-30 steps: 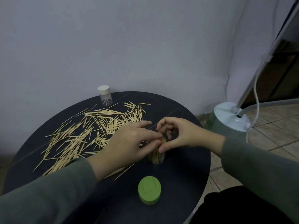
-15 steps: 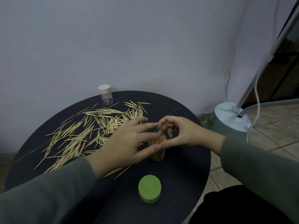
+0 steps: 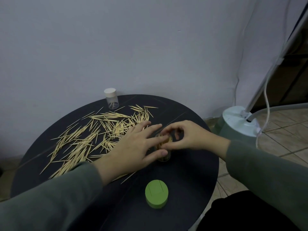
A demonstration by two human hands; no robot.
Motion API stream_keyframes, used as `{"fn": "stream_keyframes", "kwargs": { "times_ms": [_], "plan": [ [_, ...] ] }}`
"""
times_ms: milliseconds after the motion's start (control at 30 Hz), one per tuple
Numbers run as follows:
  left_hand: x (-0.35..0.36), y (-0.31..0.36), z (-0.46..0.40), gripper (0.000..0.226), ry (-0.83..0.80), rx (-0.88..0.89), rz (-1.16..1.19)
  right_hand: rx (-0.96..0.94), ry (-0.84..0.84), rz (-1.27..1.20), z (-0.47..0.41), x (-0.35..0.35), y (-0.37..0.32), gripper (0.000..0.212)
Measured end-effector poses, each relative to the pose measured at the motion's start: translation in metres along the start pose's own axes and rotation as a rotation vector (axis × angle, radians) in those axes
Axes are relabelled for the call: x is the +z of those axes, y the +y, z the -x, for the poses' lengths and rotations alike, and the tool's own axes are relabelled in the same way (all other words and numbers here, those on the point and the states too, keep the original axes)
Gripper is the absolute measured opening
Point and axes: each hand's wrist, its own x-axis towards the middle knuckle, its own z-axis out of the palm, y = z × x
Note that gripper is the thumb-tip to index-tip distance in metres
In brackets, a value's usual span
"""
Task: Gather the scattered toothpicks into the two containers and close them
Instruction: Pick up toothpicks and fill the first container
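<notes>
A clear open container (image 3: 164, 156) full of upright toothpicks stands near the middle of the round black table (image 3: 191, 177). My left hand (image 3: 133, 147) lies beside it with fingers spread, the thumb against the container's side. My right hand (image 3: 185, 136) curls over the container's top, fingertips pinching the toothpick ends. Its green lid (image 3: 156, 194) lies on the table nearer to me. Scattered toothpicks (image 3: 93, 135) cover the table's left half. A second clear container with a white cap (image 3: 111, 100) stands at the far edge, a few toothpicks inside.
A pale green appliance base (image 3: 238, 121) with a slanted pole and white cable stands on the tiled floor right of the table. The grey wall runs right behind the table.
My left hand's fingers have spread and slid a little forward along the container. My right hand has stayed over the toothpick tops, closing slightly.
</notes>
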Motion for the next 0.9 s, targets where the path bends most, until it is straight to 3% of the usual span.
{"fn": "stream_keyframes", "kwargs": {
  "times_ms": [233, 333, 433, 567, 667, 767, 900],
  "plan": [
    [0.002, 0.002, 0.0, 0.073, -0.067, -0.076, 0.029, 0.054, 0.047, 0.065, -0.005, 0.002, -0.006, 0.048],
    [-0.005, 0.003, 0.0, 0.075, -0.099, -0.09, 0.064, 0.029, 0.057, 0.161, -0.003, 0.002, -0.006, 0.064],
    [-0.019, -0.002, 0.002, 0.07, -0.059, -0.112, 0.098, -0.031, 0.152, 0.193, -0.003, 0.001, -0.014, 0.078],
    [-0.04, -0.017, 0.016, 0.046, -0.071, -0.211, 0.08, -0.159, 0.29, 0.441, -0.007, 0.01, -0.041, 0.058],
    [-0.055, -0.03, 0.038, 0.04, -0.181, -0.295, 0.092, -0.297, 0.194, 0.61, -0.011, 0.025, -0.069, 0.046],
    [-0.066, -0.044, 0.064, 0.038, -0.32, -0.407, 0.197, -0.345, -0.006, 0.729, -0.017, 0.045, -0.087, 0.049],
    [-0.065, -0.057, 0.092, 0.034, -0.48, -0.527, 0.303, -0.394, -0.105, 0.796, -0.027, 0.074, -0.089, 0.05]
  ]
}}
